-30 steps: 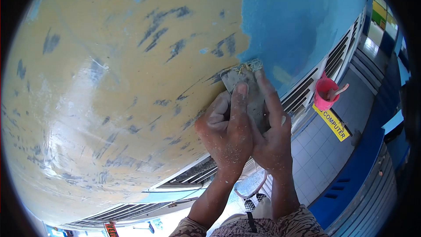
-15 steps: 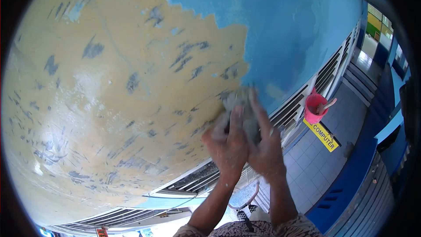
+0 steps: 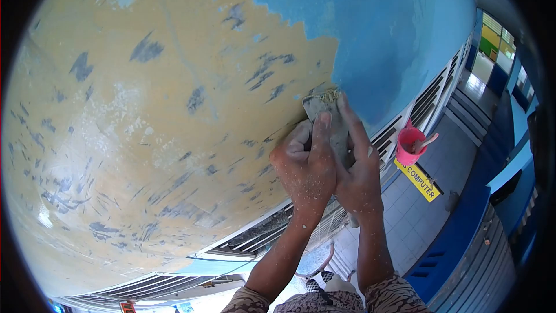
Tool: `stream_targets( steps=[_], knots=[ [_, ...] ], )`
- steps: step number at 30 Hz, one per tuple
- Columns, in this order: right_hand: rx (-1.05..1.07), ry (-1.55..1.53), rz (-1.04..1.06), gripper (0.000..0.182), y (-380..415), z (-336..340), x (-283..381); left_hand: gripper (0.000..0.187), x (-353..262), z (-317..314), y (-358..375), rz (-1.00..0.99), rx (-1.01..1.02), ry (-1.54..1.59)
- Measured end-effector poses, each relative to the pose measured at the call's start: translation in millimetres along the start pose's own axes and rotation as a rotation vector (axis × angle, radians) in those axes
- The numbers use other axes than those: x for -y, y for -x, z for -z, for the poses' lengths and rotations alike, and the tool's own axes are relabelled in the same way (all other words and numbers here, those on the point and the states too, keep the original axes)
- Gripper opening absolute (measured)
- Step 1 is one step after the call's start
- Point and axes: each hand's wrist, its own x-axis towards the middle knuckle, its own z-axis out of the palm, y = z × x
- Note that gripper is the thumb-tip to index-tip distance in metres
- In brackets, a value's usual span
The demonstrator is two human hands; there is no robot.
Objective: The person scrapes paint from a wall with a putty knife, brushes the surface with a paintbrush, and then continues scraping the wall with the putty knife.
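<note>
A flat grey scraper (image 3: 341, 136) leans up against the wall, its front edge coated with yellowish shavings. My left hand (image 3: 307, 165) is closed on it, with the thumb lying along its face. On the other side my right hand (image 3: 358, 179) grips the same scraper, one finger stretched along its right edge. Pale dust speckles both hands. The scraper's edge meets the yellowish wall (image 3: 191, 133), close to the border with blue paint (image 3: 382, 40). Grey scuffs and streaks cover much of the yellowish area. My palms hide most of the tool's lower part.
A pink bucket (image 3: 408, 153) with a handled tool in it hangs by the louvred vents at right. Below it is a yellow sign (image 3: 418, 182) reading COMPUTER. White louvres (image 3: 255, 237) run under the wall. A slatted bench (image 3: 478, 261) stands lower right.
Both hands and the scraper have moved slightly up the wall and now look sharp rather than blurred. The view has shifted a little, so the wall's marks appear farther right.
</note>
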Motion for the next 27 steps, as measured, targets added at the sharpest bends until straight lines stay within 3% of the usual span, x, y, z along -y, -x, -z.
stream_targets(
  steps=[5, 11, 14, 17, 20, 22, 27],
  knots=[
    [-0.006, 0.108, 0.023, 0.076, 8.1, -4.2, -0.4, 0.035, 13.7, 3.2, 4.6, -0.092, -0.033, -0.059],
    [-0.008, -0.046, -0.073, 0.078, -7.7, 6.8, 9.4, 0.035, -2.2, -6.1, -3.7, -0.036, 0.022, 0.067],
    [-0.013, 0.072, -0.037, 0.076, 13.7, -2.6, -0.4, 0.031, 14.9, -0.3, 5.9, -0.120, -0.005, -0.127],
    [-0.033, -0.036, -0.079, 0.077, -4.1, 4.6, 6.0, 0.034, 7.0, -10.4, 1.2, -0.093, -0.074, 0.069],
    [-0.022, -0.044, -0.146, 0.076, -5.2, 6.4, 12.1, 0.033, 3.9, -7.5, -3.1, -0.042, 0.060, -0.029],
    [-0.024, 0.009, -0.095, 0.074, 11.9, 0.7, 3.0, 0.033, 18.4, -5.7, 6.9, -0.105, -0.058, -0.022],
    [-0.063, 0.075, 0.005, 0.073, -8.8, 6.4, 3.3, 0.033, -6.5, -10.7, -11.0, -0.077, 0.019, -0.074]
  ],
)
